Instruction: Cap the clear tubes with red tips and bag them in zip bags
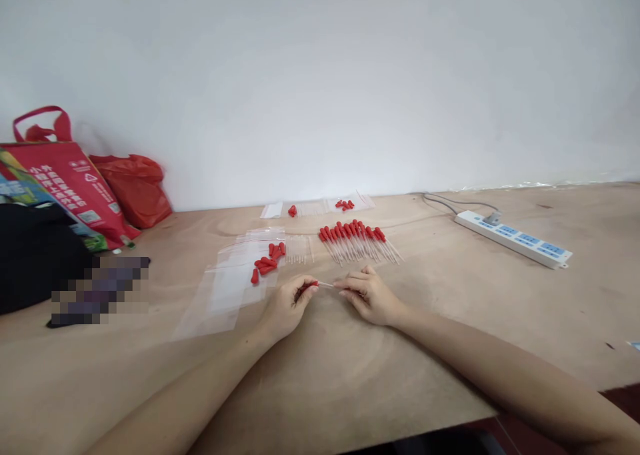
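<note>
Fingers of the left hand (290, 306) pinch a red rubber bulb (315, 283) near the center of the frame, while those of the right hand (371, 297) pinch the slim pale tube (326, 285) that meets it; how deeply the tube sits inside cannot be told. Both are above the wooden counter (320, 401), which fills the lower frame. Left of center lie flat clear plastic bags (225, 287); another bag layer (273, 210) lies farther back, along the wall. Just right of center, above the hands, a fanned row of capped droppers (348, 231) looks like the finished share, seemingly the larger part of the work. What appears left is unpaired: loose red bulbs (267, 269) on the front bags, bare tubes (299, 258) just beside them, and, on the rear layer, small red clusters (345, 205) with thin tubes (313, 210) between them.
</note>
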### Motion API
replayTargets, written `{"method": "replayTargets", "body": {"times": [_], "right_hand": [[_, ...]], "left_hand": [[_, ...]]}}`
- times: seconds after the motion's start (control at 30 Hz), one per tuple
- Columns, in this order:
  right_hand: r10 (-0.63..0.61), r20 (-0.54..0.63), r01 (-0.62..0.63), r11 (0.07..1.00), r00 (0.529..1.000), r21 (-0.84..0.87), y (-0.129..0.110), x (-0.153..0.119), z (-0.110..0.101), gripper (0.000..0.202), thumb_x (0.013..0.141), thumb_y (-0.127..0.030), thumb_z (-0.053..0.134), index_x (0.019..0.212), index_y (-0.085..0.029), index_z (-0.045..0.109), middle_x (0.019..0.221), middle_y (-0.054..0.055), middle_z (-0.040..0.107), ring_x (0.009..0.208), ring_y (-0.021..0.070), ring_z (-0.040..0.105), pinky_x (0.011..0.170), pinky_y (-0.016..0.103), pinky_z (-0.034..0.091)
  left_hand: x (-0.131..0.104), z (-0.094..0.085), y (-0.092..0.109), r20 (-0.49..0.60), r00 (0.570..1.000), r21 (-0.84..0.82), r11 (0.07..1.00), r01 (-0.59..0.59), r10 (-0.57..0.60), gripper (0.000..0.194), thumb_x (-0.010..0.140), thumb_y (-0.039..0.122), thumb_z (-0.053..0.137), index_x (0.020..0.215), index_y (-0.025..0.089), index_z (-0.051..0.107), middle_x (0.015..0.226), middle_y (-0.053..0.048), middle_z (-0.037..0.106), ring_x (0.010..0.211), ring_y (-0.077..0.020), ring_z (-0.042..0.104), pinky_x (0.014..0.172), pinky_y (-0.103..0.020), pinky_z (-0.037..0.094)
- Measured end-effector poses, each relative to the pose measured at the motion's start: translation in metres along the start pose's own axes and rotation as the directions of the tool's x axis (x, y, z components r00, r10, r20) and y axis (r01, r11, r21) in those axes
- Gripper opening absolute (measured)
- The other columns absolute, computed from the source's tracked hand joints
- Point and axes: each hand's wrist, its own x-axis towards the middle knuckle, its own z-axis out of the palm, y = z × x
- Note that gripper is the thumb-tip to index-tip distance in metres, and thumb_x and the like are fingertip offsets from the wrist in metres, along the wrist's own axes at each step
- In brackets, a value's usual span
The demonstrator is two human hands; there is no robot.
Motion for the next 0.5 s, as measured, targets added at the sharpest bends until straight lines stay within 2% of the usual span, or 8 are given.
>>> {"method": "replayTargets", "body": {"times": [0.23,0.5], "right_hand": [[-0.031,0.085,0.036,0.998,0.996,-0.055,0.009,0.003,-0.011,0.025,0.083,-0.017,0.045,0.100,-0.026,0.061,0.085,0.002,0.063,0.068,0.0116,0.052,0.071,0.030,0.022],[-0.043,0.087,0.057,0.985,0.995,-0.161,0.003,0.002,-0.009,0.023,0.081,-0.016,0.043,0.093,-0.022,0.062,0.077,0.002,0.060,0.063,0.0114,0.047,0.069,0.030,0.020]], "left_hand": [[-0.002,-0.008,0.017,0.153,0.984,0.090,0.990,-0.110,0.096,0.018,0.083,0.022,0.042,0.079,0.019,0.059,0.075,-0.002,0.061,0.066,-0.0136,0.056,0.061,-0.025,0.043],[-0.004,-0.006,0.018,0.170,0.976,0.148,0.976,-0.163,0.137,0.017,0.083,0.021,0.040,0.079,0.019,0.057,0.076,-0.002,0.061,0.068,-0.0140,0.056,0.064,-0.025,0.044]]}}
